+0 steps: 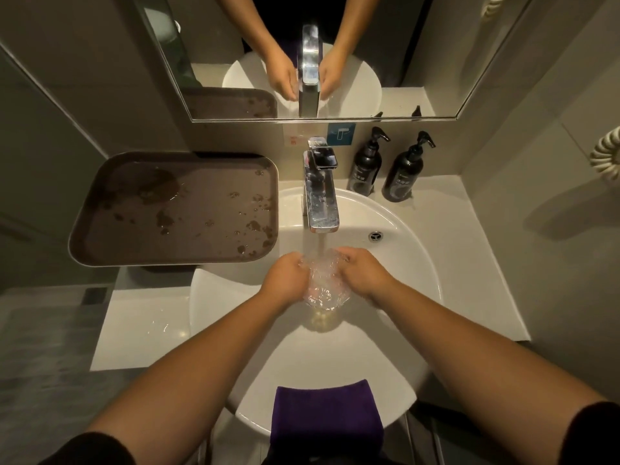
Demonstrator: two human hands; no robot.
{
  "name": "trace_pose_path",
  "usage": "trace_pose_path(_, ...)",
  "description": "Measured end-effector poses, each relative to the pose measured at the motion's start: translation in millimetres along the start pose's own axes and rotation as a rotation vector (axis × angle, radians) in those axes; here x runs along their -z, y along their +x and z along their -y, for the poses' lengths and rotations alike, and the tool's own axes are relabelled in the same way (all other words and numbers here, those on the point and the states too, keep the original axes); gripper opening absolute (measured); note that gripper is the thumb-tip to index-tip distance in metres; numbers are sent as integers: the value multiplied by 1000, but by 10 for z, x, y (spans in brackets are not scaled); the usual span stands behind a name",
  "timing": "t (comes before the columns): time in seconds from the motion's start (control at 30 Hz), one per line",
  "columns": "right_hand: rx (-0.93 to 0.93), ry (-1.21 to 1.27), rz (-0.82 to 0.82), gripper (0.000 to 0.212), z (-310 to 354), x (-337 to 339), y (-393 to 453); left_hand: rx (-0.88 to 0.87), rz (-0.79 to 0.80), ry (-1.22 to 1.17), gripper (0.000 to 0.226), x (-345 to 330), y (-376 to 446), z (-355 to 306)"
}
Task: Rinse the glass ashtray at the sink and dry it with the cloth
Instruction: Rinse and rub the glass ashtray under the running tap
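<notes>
Wet brown tray (174, 209) (puddled); two pump bottles (365, 166).

The ashtray (323, 280) at the centre is clear glass, wet and sparkling under the water. The tap (320, 193) above it is polished chrome metal and reflects like a mirror. The sink (409, 250) is smooth, glossy white ceramic. The tray (174, 209) at the left looks like matt brown plastic with wet spots. The cloth (325, 414) at the bottom is soft purple fabric, matt. Two bottles (382, 169) at the upper right are glossy black plastic.

Tray (174, 209) left of sink (412, 250); bottles (364, 169) right of tap (320, 193); cloth (325, 414) on near rim.
</notes>
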State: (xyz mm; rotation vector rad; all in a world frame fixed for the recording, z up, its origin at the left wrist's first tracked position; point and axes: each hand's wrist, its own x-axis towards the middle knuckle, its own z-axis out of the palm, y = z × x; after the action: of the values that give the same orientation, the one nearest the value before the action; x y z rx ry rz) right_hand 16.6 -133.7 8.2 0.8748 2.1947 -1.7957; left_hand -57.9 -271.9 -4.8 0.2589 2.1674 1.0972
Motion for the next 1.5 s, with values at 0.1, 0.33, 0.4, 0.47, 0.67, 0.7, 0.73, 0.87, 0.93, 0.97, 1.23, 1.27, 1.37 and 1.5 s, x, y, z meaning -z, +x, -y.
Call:
trace_pose_path(0.1, 20, -222, 185, 30, 91, 178, 61, 33, 124, 95, 33, 37, 35, 14)
trace_pose_path(0.33, -67, 313, -304, 21, -28, -151, 85, 21, -213, -258, 30, -230, -12, 33)
trace_pose_path(0.4, -61, 201, -242, 27, -97, -132, 34, -19, -142, -171, 23, -190, -45, -5)
trace_pose_path(0.47, 21, 9, -42, 33, -72, -16, 6, -67, -27, 6, 19, -68, -33, -39)
trace_pose_path(0.67, 99, -175, -5, 29, 101, 100, 89, -92, -72, 198, 29, -35, -36, -103)
trace_pose_path(0.7, 97, -79, -118, 26, 92, 54, 95, -92, -186, 128, 27, -92, -50, -100)
trace_pose_path(0.73, 67, 36, -221, 23, 45, -6, 118, -80, -272, 27, 26, -138, -65, -99)
trace_pose_path(0.87, -17, 113, -255, 19, -84, -97, 107, -22, -214, -137, 25, -184, -54, -56)
trace_pose_path(0.93, 17, -35, -63, 23, -28, 21, 89, -5, -51, -29, 28, -76, 19, 3)
trace_pose_path(0.97, 32, -128, 40, 23, 17, 88, 80, 16, 50, 8, 29, -27, 27, 10)
trace_pose_path(1.23, -42, 154, -230, 19, 11, -85, 70, -94, -229, -117, 28, -110, -10, 5)
trace_pose_path(1.27, -85, 209, -272, 18, -36, -147, 64, -83, -233, -198, 29, -134, -24, -10)
trace_pose_path(1.37, -91, 100, -225, 19, -66, -168, 19, -46, -178, -160, 28, -100, 14, 14)
trace_pose_path(1.5, 3, -178, 90, 18, 56, 72, 3, 94, 99, -38, 40, 86, 27, -3)
